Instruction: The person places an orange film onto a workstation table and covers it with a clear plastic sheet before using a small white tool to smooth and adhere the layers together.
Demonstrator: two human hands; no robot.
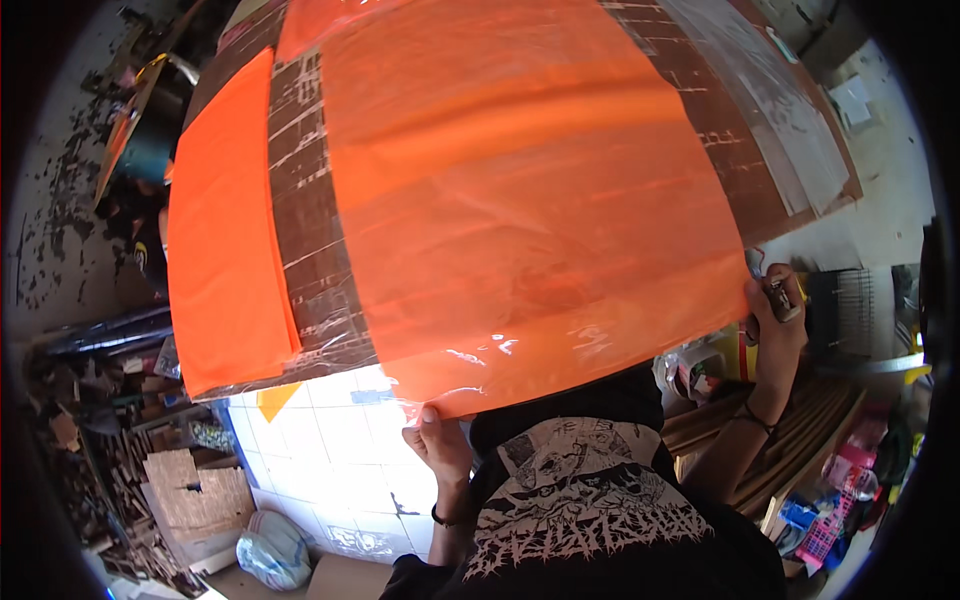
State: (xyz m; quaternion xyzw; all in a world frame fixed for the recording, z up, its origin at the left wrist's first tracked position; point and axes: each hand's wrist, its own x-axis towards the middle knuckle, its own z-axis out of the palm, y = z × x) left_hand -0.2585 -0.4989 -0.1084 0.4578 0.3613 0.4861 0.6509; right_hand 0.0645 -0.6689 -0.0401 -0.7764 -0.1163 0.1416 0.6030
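Note:
A wide, thin orange sheet [540, 230] with a glossy, film-like surface lies across a brown worktable [305, 190], its near edge reaching over the table's front. My left hand [442, 448] pinches the sheet's near left corner between thumb and fingers. At the near right corner, my right hand [780, 308] is closed on the sheet's edge. A small brown object [781, 298] also sits in the right hand; its kind is unclear. To the left of the sheet lies a stack of folded orange cloth [228, 235].
Clear plastic film [775, 110] covers the table's right part. Wood scraps [130, 450] and a tied plastic bag [274, 550] are on the lower left, beside white floor tiles [330, 455]. Long wooden strips [810, 440] and a pink basket [832, 520] stand on the right.

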